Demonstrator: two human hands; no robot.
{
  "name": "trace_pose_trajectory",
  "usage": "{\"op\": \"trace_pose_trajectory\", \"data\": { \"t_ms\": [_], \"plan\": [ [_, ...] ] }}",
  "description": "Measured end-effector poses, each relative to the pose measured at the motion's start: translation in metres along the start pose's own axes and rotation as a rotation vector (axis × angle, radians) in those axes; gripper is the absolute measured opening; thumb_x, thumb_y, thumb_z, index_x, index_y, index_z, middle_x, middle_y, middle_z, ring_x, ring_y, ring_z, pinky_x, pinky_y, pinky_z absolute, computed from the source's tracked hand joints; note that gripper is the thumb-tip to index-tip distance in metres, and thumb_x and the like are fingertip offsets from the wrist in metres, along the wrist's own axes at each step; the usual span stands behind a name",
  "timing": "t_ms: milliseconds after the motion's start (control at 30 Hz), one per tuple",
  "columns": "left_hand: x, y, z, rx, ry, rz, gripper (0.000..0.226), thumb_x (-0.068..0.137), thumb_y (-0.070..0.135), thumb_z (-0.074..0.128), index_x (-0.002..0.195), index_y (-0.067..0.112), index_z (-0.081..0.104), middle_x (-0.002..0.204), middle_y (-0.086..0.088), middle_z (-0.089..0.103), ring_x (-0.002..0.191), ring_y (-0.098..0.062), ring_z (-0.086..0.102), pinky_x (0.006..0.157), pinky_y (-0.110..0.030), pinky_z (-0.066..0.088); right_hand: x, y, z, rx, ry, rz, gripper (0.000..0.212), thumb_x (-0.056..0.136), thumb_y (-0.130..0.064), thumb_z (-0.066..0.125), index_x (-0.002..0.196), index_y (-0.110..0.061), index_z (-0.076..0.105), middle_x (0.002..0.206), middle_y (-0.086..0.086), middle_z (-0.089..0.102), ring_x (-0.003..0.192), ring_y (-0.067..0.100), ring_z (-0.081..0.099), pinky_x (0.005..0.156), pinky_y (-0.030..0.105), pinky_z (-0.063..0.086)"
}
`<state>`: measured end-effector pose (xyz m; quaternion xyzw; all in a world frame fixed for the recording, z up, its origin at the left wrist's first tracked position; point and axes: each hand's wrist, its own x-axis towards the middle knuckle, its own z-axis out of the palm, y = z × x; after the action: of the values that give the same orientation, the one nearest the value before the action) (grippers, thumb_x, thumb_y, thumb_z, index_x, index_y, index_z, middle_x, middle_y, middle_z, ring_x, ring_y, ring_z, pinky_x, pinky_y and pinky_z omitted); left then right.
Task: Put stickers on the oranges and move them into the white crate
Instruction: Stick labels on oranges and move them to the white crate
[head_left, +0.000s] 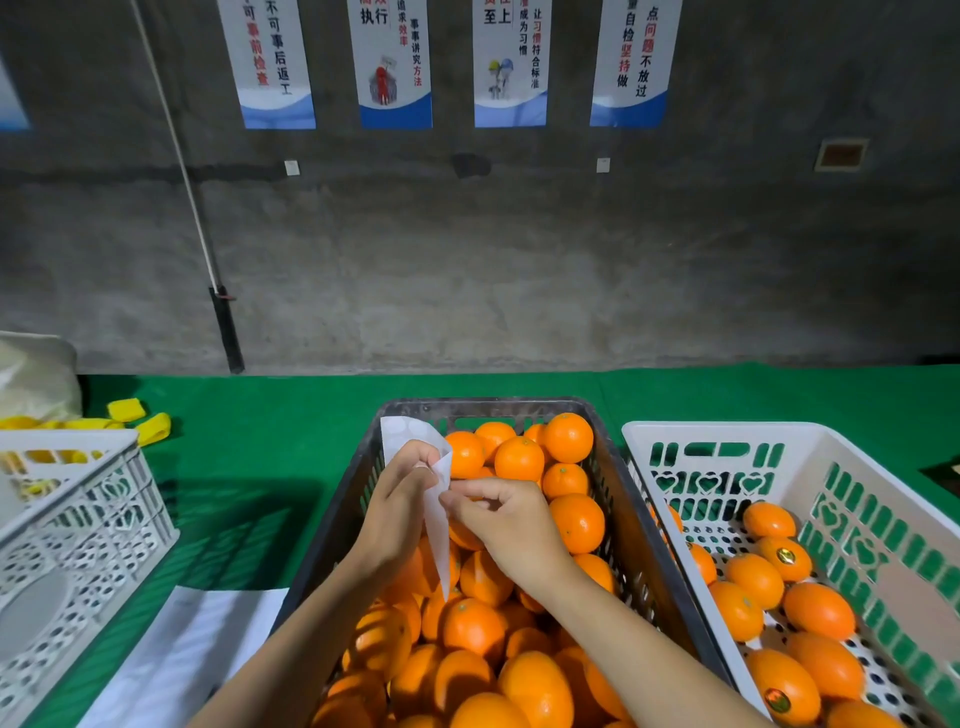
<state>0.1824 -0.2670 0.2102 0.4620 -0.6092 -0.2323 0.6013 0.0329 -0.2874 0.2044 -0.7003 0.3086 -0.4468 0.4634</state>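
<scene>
While our left hand (400, 499) grips the white, folded sticker backing sheet (435, 512) above the dark plastic crate (332, 525) heaped with round oranges (519, 460), our right hand (498, 512) pinches at the sheet's edge. Beside it, the white perforated plastic crate (727, 434) holds several stickered oranges (785, 558).

A green-covered table (291, 415) carries a dark crate (332, 525), two white crates (670, 431) (130, 467) and paper sheets (182, 649).
</scene>
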Motion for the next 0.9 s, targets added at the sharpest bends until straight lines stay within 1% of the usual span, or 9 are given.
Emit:
{"op": "trace_pose_trajectory", "data": {
  "t_ms": [133, 233, 367, 500, 567, 633, 700, 767, 900],
  "plan": [
    [0.001, 0.000, 0.001, 0.001, 0.003, -0.011, 0.046, 0.072, 0.042, 0.045, 0.078, -0.004, 0.046, 0.070, 0.009, 0.046, 0.069, -0.002, 0.044, 0.060, -0.012, 0.039, 0.000, 0.001, 0.002, -0.006, -0.016, 0.012, 0.019, 0.095, -0.022, 0.064, 0.091, -0.029, 0.080, 0.055, -0.002, 0.055, 0.054, 0.014, 0.042, 0.055, 0.031, 0.037],
    [0.000, 0.000, 0.001, -0.007, 0.031, -0.031, 0.043, 0.072, 0.038, 0.047, 0.081, -0.005, 0.045, 0.069, 0.013, 0.046, 0.068, 0.002, 0.043, 0.059, -0.011, 0.038, 0.001, 0.001, 0.002, 0.027, -0.008, 0.040, 0.030, 0.094, -0.017, 0.062, 0.083, -0.039, 0.079, 0.071, 0.009, 0.068, 0.062, 0.023, 0.056, 0.062, 0.036, 0.049],
    [0.001, -0.001, 0.001, -0.030, 0.094, -0.064, 0.016, 0.079, 0.015, 0.043, 0.078, -0.001, 0.046, 0.067, 0.016, 0.048, 0.066, 0.004, 0.044, 0.058, -0.009, 0.037, 0.004, 0.001, 0.002, 0.098, -0.006, 0.119, 0.020, 0.094, -0.016, 0.061, 0.083, -0.014, 0.078, 0.074, 0.016, 0.070, 0.065, 0.019, 0.061, 0.063, 0.032, 0.051],
    [0.001, -0.002, 0.000, -0.081, 0.300, -0.156, 0.012, 0.079, 0.018, 0.043, 0.087, 0.014, 0.051, 0.080, -0.009, 0.049, 0.074, -0.023, 0.046, 0.065, -0.037, 0.039, 0.008, 0.007, -0.005, 0.161, 0.155, 0.168, 0.021, 0.093, -0.014, 0.064, 0.075, -0.005, 0.072, 0.067, 0.017, 0.066, 0.059, 0.023, 0.059, 0.058, 0.041, 0.052],
    [0.002, 0.000, -0.001, -0.072, 0.424, -0.188, 0.011, 0.080, 0.023, 0.043, 0.088, 0.024, 0.051, 0.085, -0.006, 0.053, 0.077, -0.022, 0.053, 0.065, -0.041, 0.045, 0.011, 0.013, -0.014, 0.014, 0.285, 0.140, 0.027, 0.094, -0.019, 0.066, 0.072, -0.003, 0.068, 0.063, 0.014, 0.061, 0.058, 0.018, 0.049, 0.055, 0.042, 0.042],
    [0.001, 0.002, -0.003, -0.009, 0.524, -0.176, 0.011, 0.083, 0.027, 0.043, 0.088, 0.033, 0.051, 0.086, 0.003, 0.056, 0.076, -0.007, 0.057, 0.065, -0.037, 0.048, 0.012, 0.021, -0.021, -0.269, 0.317, 0.063, 0.032, 0.097, -0.029, 0.064, 0.076, -0.005, 0.068, 0.065, 0.012, 0.058, 0.055, 0.017, 0.041, 0.052, 0.044, 0.034],
    [0.001, 0.004, -0.004, 0.081, 0.582, -0.150, 0.011, 0.088, 0.027, 0.043, 0.091, 0.035, 0.050, 0.085, 0.009, 0.054, 0.071, 0.007, 0.053, 0.063, -0.032, 0.045, 0.012, 0.025, -0.024, -0.614, 0.277, -0.003, 0.026, 0.099, -0.034, 0.060, 0.086, -0.016, 0.073, 0.078, 0.002, 0.064, 0.060, 0.016, 0.049, 0.050, 0.039, 0.034],
    [0.000, 0.004, -0.003, 0.134, 0.623, -0.141, 0.013, 0.094, 0.020, 0.044, 0.097, 0.031, 0.050, 0.085, 0.011, 0.052, 0.070, 0.011, 0.051, 0.062, -0.031, 0.042, 0.012, 0.029, -0.028, -0.931, 0.217, -0.039, 0.024, 0.102, -0.035, 0.054, 0.098, -0.020, 0.072, 0.096, -0.001, 0.065, 0.075, 0.020, 0.057, 0.053, 0.033, 0.038],
    [0.000, 0.006, -0.004, 0.151, 0.687, -0.128, 0.014, 0.096, 0.015, 0.044, 0.103, 0.025, 0.051, 0.084, 0.013, 0.053, 0.071, 0.012, 0.051, 0.062, -0.031, 0.042, 0.016, 0.035, -0.037, -1.270, 0.040, 0.024, 0.019, 0.100, -0.024, 0.048, 0.094, -0.017, 0.064, 0.104, 0.003, 0.061, 0.091, 0.024, 0.058, 0.058, 0.033, 0.032]
  ]
}}
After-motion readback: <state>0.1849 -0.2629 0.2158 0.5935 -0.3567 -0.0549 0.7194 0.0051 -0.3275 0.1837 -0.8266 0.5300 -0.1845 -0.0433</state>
